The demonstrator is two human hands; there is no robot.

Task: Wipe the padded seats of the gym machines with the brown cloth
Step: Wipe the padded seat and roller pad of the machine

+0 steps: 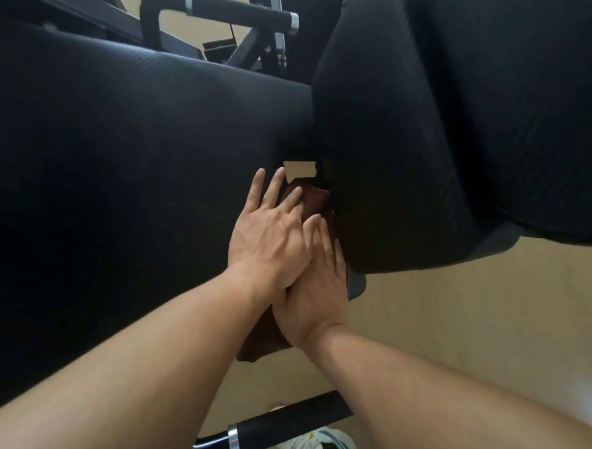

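A large black padded seat (113, 172) fills the left of the view and a second black pad (453, 113) fills the upper right. The brown cloth (312, 199) lies in the gap where the two pads meet, and one end of it pokes out lower down (259, 343). My left hand (274, 232) presses flat on the cloth with fingers spread, partly overlapping my right hand (315, 298). My right hand also lies flat on the cloth against the edge of the pads. Most of the cloth is hidden under both hands.
A black handle with a chrome ring (271, 428) crosses below my arms. Another padded handle bar (239, 11) and machine frame stand at the top. Beige floor (481, 317) shows at the right, and a white shoe (316, 446) is at the bottom.
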